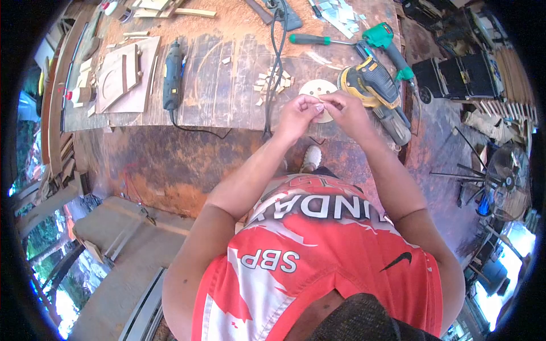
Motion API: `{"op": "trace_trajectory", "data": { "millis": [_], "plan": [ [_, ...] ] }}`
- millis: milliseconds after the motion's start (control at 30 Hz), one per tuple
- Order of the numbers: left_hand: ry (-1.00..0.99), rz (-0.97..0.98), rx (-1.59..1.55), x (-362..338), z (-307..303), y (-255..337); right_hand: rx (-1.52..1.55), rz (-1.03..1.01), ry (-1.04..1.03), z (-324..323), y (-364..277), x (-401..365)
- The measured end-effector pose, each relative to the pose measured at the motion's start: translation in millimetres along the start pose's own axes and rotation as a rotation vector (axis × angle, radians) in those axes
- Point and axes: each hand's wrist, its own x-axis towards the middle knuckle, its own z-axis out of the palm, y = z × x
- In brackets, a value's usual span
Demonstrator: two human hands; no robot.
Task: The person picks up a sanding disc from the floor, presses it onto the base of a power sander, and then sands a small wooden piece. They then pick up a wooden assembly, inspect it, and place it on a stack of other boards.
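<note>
Left hand (298, 116) and right hand (348, 113) are meeting, fingers narrow — hold unclear — over the upper-centre round disc (318, 84), facing the camera.

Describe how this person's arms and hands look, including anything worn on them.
The left hand and right hand are gloveless, with no watch or band visible. The arms are bare up to a sleeveless red-and-white jersey with white lettering and a black swoosh.

Woodworking shop. Worn wooden workbench (207, 98) shows it: sawdust (227, 21) across the far part, small wood offcuts (273, 85), yellow-and-black sander (372, 79), perforated sanding disc (314, 84), corded rotary tool (171, 77) and green-handled screwdriver (310, 39) all lie on top.
</note>
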Motion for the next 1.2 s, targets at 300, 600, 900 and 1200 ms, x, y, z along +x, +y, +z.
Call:
{"op": "trace_trajectory", "data": {
  "millis": [300,600,900,1200],
  "plan": [
    [0.203,0.631,1.270,3,-15,1,-0.407,-0.063,-0.071,29,55,21],
    [0.250,0.580,1.460,7,-20,-18,-0.572,0.065,-0.219,37,47,30],
    [0.170,0.588,1.454,5,-21,-18,-0.712,-0.055,-0.236,38,49,30],
    [0.174,0.601,1.392,4,-23,-24,-0.592,-0.125,-0.302,42,61,34]
  ]
}}
